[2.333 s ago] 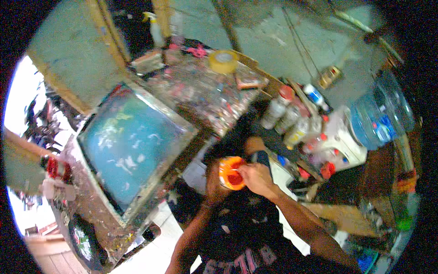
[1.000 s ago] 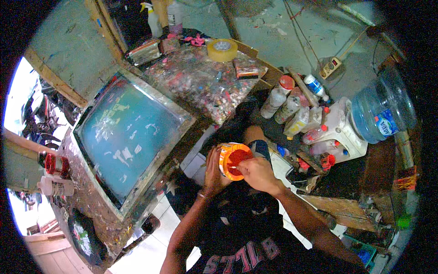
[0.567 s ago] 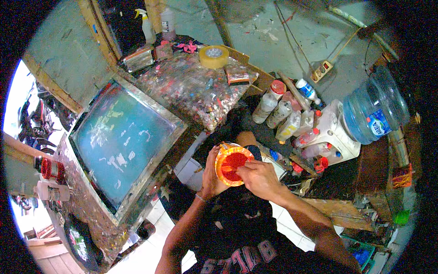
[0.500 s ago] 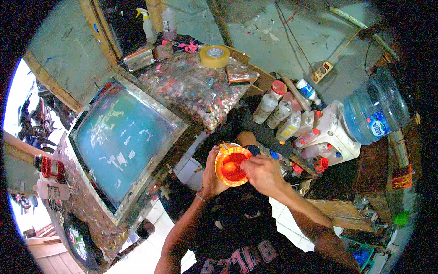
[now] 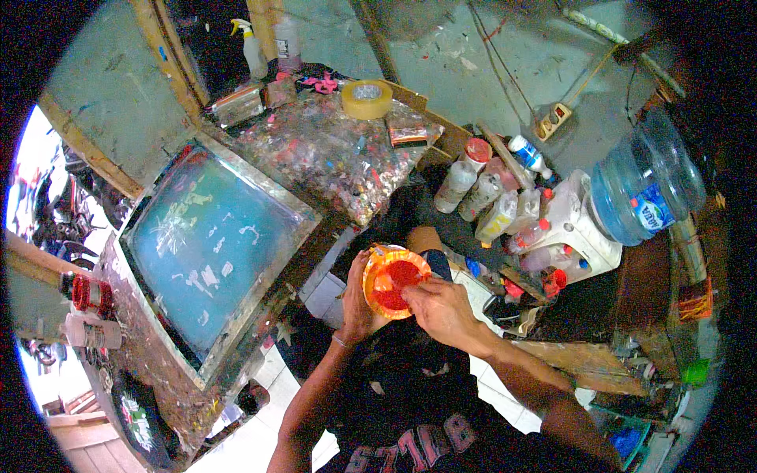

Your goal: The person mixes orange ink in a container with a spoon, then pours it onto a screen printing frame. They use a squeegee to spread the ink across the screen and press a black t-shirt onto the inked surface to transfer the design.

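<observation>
Head view, looking down over the lap. I note the left hand [image 5: 359, 303] cupped under and around an orange tub [image 5: 392, 280] of red ink, fingers wrapped on its left wall, so that grip is closed on the tub. The tub sits in the air just above the knees, near the middle of the scene, right of the screen-printing frame [image 5: 213, 252] and near the edge of the paint-spattered worktop [image 5: 331, 154].

The right hand [image 5: 445, 311] rests against the tub's near-right rim, fingertips curled at the edge of the red mass. I cannot tell whether those fingers pinch a small tool, a lid edge or nothing (the knuckles hide the pads), so its grip stays undecided.

Step in hand, as I judge it: working at the open tub, either stirring or drawing ink from it, with the left hand steadying.

Next move, my reading only: keep the tub level and the left grip firm while the right hand lifts clear of the rim, since the ink looks thick and would smear on the dark shirt below.

Around it: squeeze bottles [image 5: 481, 189] stand far right of the tub, a roll of yellow tape [image 5: 367, 98] lies at the far edge of the worktop, and a big blue water jug [image 5: 643, 189] sits well off to the right.
</observation>
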Motion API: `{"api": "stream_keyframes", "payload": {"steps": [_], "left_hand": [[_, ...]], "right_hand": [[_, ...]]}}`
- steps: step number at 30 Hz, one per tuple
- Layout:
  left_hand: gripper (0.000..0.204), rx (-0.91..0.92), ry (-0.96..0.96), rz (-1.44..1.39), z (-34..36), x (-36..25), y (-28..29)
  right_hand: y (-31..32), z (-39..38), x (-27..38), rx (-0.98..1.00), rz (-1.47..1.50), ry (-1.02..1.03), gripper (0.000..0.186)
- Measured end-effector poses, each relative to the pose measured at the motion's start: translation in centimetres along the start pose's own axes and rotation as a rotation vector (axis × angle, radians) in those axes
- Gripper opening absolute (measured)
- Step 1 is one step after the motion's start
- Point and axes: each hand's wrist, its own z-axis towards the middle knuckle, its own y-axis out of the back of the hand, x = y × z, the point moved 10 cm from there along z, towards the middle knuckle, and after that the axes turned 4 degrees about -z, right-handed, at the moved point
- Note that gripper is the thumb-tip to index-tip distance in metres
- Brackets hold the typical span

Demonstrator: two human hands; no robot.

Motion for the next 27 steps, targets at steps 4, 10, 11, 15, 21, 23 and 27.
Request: {"api": "stream_keyframes", "payload": {"steps": [4, 10, 11, 15, 21, 23, 27], "left_hand": [[0.106, -0.056, -0.010, 0.063, -0.1, -1.0, 1.4], [0.099, -0.069, -0.282, 0.208, -0.2, -3.1, 1.5], [0.098, -0.076, -0.277, 0.207, -0.2, -2.9, 1.6], [0.095, -0.065, -0.263, 0.220, -0.9, -2.2, 1.4], [0.096, -0.047, -0.248, 0.260, -1.4, -1.9, 0.8], [0.096, -0.040, -0.207, 0.286, -1.3, -1.3, 0.6], [0.095, -0.044, -0.194, 0.292, -1.9, -0.5, 0.4]], "right_hand": [[1.4, -1.0, -2.9, -0.190, 0.116, -0.242, 0.011], [-3.7, -1.4, -3.6, 0.087, 0.148, -0.341, 0.016], [-4.0, -1.6, -4.2, 0.041, 0.285, -0.402, 0.016], [-5.1, -2.1, -5.0, 0.084, 0.152, -0.491, 0.014], [-5.5, -2.7, -5.5, 0.060, 0.128, -0.539, 0.014], [-6.2, -2.6, -5.2, 0.052, 0.282, -0.485, 0.014], [-5.7, -3.2, -6.3, -0.118, 0.233, -0.517, 0.015]]}}
